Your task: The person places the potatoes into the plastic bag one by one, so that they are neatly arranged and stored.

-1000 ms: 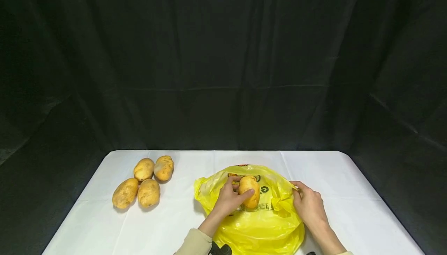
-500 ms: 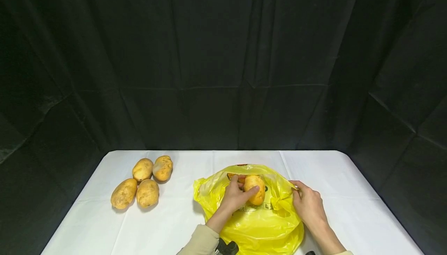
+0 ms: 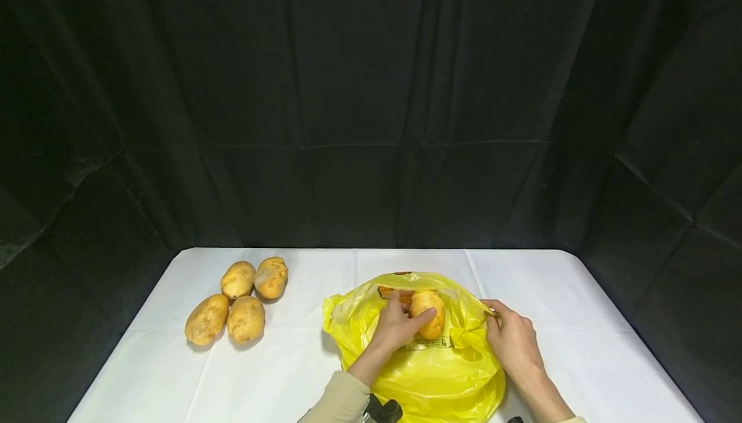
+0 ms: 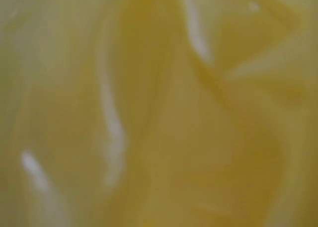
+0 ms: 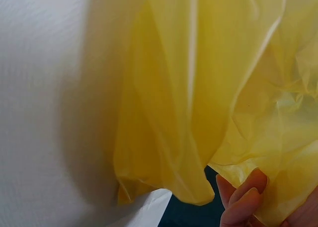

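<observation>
My left hand (image 3: 397, 326) grips a potato (image 3: 430, 315) between thumb and fingers, inside the mouth of a yellow plastic bag (image 3: 435, 378). Thumb and wrist cross over the near rim. Pinched in my right hand (image 3: 516, 339) is the bag's right edge, which keeps the mouth spread. The right wrist view has the fingertips (image 5: 248, 197) on the thin yellow film. Only blurred yellow plastic (image 4: 174, 113) fills the left wrist view, so the potato is hidden there. Orange-and-dark print shows on the bag's inner wall beside the left fingers.
Several potatoes lie in a cluster on the left of the white-covered table, one potato (image 3: 246, 320) nearest the front. A black curtain (image 3: 371, 120) hangs behind and at both sides. The table's white cloth (image 3: 290, 371) runs between the potatoes and the bag.
My left hand has moved a little to the right with the potato, deeper into the bag's mouth. My right hand stays at the bag's edge.
</observation>
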Tool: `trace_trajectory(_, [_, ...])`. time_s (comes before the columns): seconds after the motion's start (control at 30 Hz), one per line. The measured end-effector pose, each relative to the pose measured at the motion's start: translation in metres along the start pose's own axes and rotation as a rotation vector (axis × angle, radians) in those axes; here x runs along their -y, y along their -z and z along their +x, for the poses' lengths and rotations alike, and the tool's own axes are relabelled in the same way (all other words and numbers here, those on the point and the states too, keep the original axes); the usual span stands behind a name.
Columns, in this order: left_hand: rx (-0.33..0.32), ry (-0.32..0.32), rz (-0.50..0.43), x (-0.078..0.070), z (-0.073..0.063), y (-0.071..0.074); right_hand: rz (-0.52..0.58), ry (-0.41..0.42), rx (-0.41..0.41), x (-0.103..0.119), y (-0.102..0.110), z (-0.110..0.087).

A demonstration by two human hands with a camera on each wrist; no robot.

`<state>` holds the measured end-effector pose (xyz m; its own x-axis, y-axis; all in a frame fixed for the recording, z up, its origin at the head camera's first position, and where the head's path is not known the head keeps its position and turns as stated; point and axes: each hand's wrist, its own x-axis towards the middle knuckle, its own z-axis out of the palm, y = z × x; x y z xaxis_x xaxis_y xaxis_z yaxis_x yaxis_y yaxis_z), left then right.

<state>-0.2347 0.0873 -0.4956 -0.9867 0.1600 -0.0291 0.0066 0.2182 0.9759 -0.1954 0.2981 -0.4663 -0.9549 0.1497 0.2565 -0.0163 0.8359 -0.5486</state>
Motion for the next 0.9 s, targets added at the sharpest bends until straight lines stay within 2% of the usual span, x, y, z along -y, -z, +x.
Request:
trace_trajectory(0.17, [0.009, 0.016, -0.023, -0.0008, 0.0007, -0.0021, 0.004, 0.003, -0.001, 0.0007, 0.0001, -0.0002])
trace_trajectory(0.43, [0.021, 0.009, -0.047, -0.0017, -0.0001, -0.0060, -0.002, -0.021, 0.014, 0.0001, 0.0006, -0.0008])
trace_trajectory(0.67, [-0.005, -0.004, 0.003, -0.0010, 0.0025, -0.0104, -0.022, -0.020, 0.002, 0.0014, 0.0020, -0.0014])
trace_trajectory(0.9, [0.006, 0.010, 0.045, -0.0033, 0.0011, -0.0080, -0.017, 0.004, -0.015, 0.0010, 0.0030, -0.0004])
